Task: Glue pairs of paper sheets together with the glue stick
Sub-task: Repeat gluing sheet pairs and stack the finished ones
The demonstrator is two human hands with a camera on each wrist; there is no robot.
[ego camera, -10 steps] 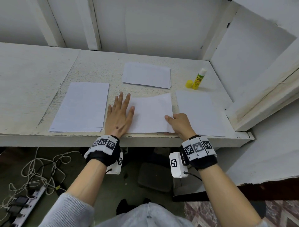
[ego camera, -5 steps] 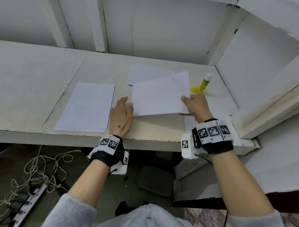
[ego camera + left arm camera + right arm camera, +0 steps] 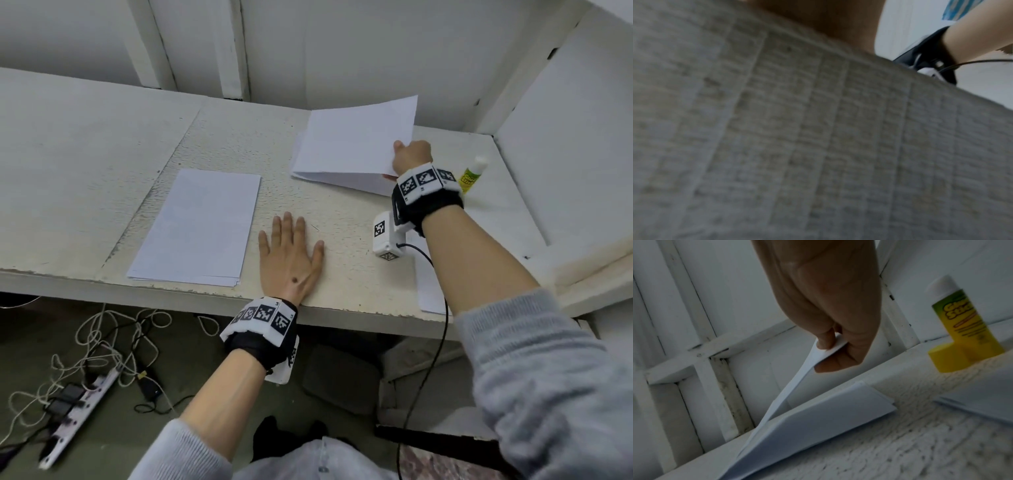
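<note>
Paper lies in several places on the white table [image 3: 222,144]. Right hand [image 3: 411,159] pinches one corner of a sheet [image 3: 356,137] between thumb and curled fingers [image 3: 825,339], a closed grip on the paper, seen plainly in the right wrist view. That sheet is lifted and tilted: its held corner is in the air while its far left edge comes down to a pile [image 3: 818,415] of sheets that lies flat at the back of the table. In the head view the pile shows only as a strip [image 3: 342,181] under the raised sheet. Glue stick [image 3: 472,174] stands upright just right of the right wrist, near the back right corner of the table, with its white tip uncovered; its yellow cap [image 3: 941,356] sits on the table touching or just beside its base. Left hand [image 3: 291,253] rests palm down on bare table near the front edge, fingers straight and slightly spread, its grip released and holding nothing. The left wrist view is filled with blurred table surface. A stack [image 3: 198,226] of sheets lies flat just left of that hand, apart from it. More paper [image 3: 428,287] lies at the front right, mostly hidden under the right forearm.
</note>
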